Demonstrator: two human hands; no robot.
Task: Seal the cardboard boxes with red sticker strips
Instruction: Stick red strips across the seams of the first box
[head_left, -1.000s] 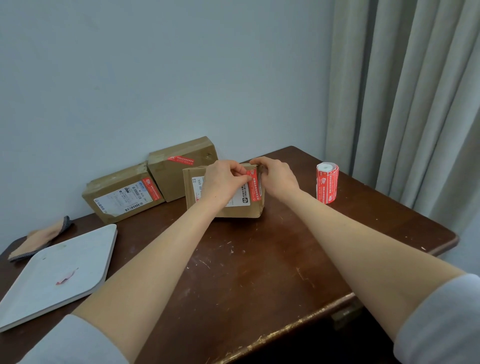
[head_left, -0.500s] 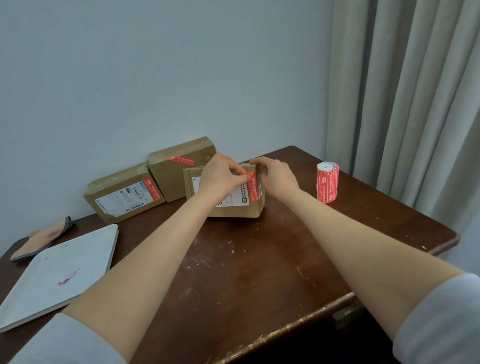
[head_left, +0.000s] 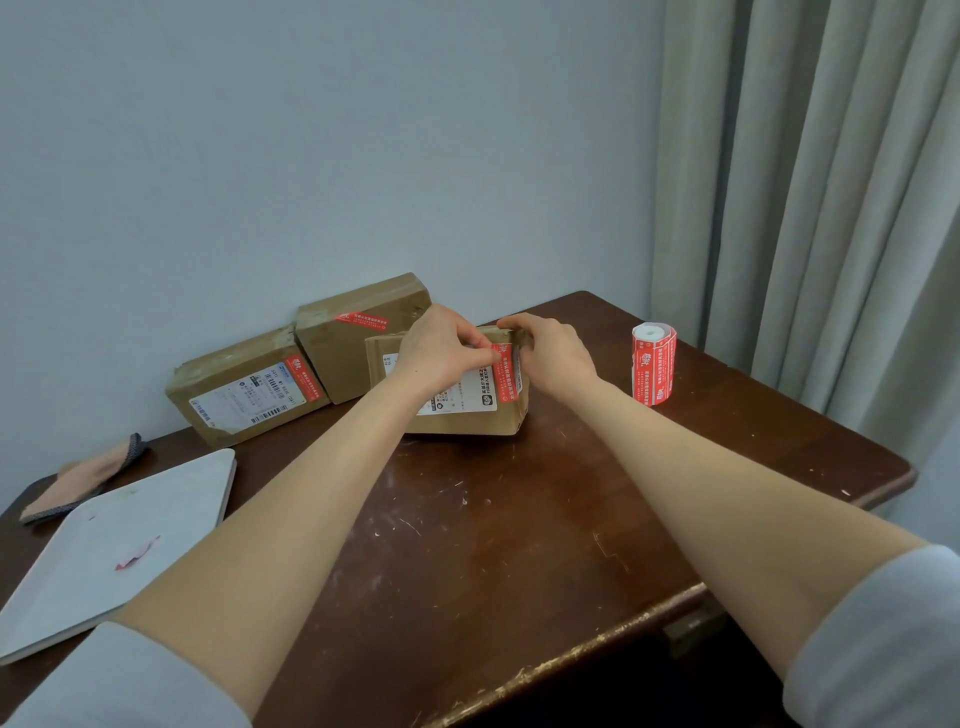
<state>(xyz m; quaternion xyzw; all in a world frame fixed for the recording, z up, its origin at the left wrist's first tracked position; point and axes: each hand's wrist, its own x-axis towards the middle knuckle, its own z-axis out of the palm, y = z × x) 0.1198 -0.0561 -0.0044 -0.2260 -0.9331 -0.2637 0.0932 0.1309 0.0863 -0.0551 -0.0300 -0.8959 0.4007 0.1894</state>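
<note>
A brown cardboard box (head_left: 467, 423) with a white label lies on the table in the middle. A red sticker strip (head_left: 508, 382) runs down its top face near the right end. My left hand (head_left: 441, 351) is over the box, its curled fingers pinching the upper end of the strip. My right hand (head_left: 553, 356) grips the box's far right corner. Two other boxes (head_left: 244, 395) (head_left: 353, 343) lean against the wall behind, each with a red strip on it. The roll of red stickers (head_left: 653, 371) stands upright to the right of my hands.
A white tray (head_left: 156, 514) with a scrap of red backing lies at the left front. A folded cloth (head_left: 83, 480) sits behind it. The dark wooden table (head_left: 519, 545) ends close at the front and right, with a curtain (head_left: 810, 208) beyond.
Both hands stay on the middle box. My left hand has crept slightly up along the strip's top end. The view has shifted a little.
</note>
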